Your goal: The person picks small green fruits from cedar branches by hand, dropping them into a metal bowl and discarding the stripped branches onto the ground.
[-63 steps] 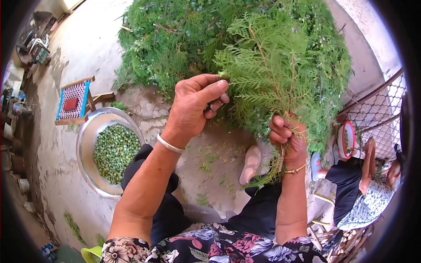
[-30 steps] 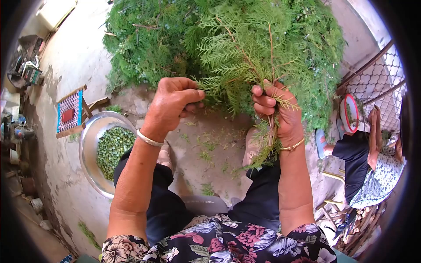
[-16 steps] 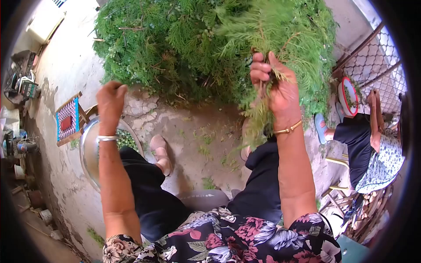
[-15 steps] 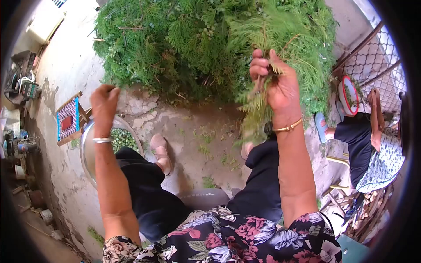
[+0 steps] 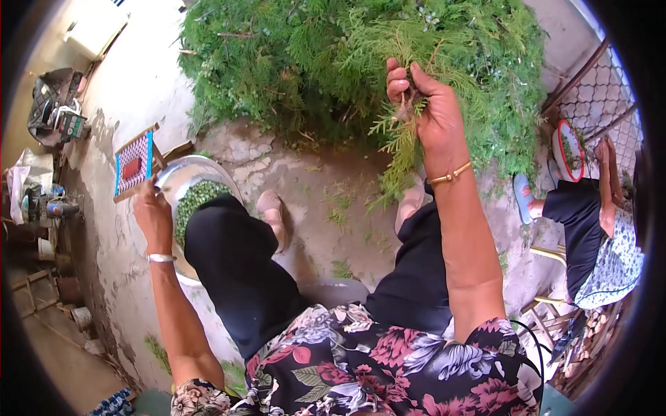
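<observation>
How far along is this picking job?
Done: the metal basin holds a good layer of green cones. In hand: the right hand grips a cypress sprig, while the left hand is at the basin's rim. Left: a large heap of cypress branches lies in front, so probably much is to come.

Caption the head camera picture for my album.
Seated person's right hand grips a green sprig before a heap of branches; left hand by a metal bowl of green bits.
</observation>
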A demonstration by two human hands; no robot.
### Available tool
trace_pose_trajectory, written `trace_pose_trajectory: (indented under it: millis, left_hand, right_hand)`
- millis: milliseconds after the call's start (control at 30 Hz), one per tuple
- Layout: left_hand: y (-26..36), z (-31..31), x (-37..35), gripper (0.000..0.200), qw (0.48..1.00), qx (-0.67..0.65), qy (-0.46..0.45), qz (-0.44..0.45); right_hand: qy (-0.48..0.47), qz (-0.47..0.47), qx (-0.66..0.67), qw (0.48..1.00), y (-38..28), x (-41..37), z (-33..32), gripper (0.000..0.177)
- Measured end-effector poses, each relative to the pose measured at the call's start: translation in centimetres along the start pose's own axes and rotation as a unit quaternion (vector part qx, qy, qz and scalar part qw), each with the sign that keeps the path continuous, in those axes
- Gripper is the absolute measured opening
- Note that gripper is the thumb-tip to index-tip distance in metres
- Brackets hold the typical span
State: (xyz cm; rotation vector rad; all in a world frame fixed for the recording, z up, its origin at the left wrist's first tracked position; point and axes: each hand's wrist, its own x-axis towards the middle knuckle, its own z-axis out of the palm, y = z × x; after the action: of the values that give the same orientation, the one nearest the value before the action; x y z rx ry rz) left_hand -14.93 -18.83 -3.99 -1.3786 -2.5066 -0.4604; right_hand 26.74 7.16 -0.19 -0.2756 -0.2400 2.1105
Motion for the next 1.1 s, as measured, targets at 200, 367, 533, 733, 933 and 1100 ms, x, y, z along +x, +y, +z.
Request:
trace_pose_trajectory:
  millis: [200,367,533,733,933,1100]
  left_hand:
    - [0.6,-2.3,-0.7,0.045,0.995,0.042,0.083,0.044]
    - [16.1,-8.5,-6.4,0.062,0.891,-0.387,-0.239,0.008]
    - [22.2,-4.3,-11.7,0.047,0.734,-0.587,-0.333,0.080]
    - [21.0,-6.9,-13.1,0.014,0.461,-0.778,-0.412,-0.110]
    - [18.2,-8.1,-14.1,0.015,0.389,-0.829,-0.366,-0.167]
    - [16.4,-7.9,-15.1,0.024,0.334,-0.823,-0.385,-0.252]
  right_hand:
    - [-0.018,-0.020,0.038,0.999,1.4,-1.8,2.9,0.031]
    - [-0.043,-0.050,0.100,0.993,4.0,-4.1,5.9,0.034]
    - [-0.062,0.000,0.109,0.992,6.4,-6.2,6.6,0.032]
    - [0.069,-0.122,-0.228,0.964,8.3,-10.7,6.7,0.019]
    - [0.112,-0.208,-0.390,0.890,9.7,-13.0,3.4,0.013]
    - [0.145,-0.225,-0.459,0.847,10.8,-14.5,2.3,0.012]
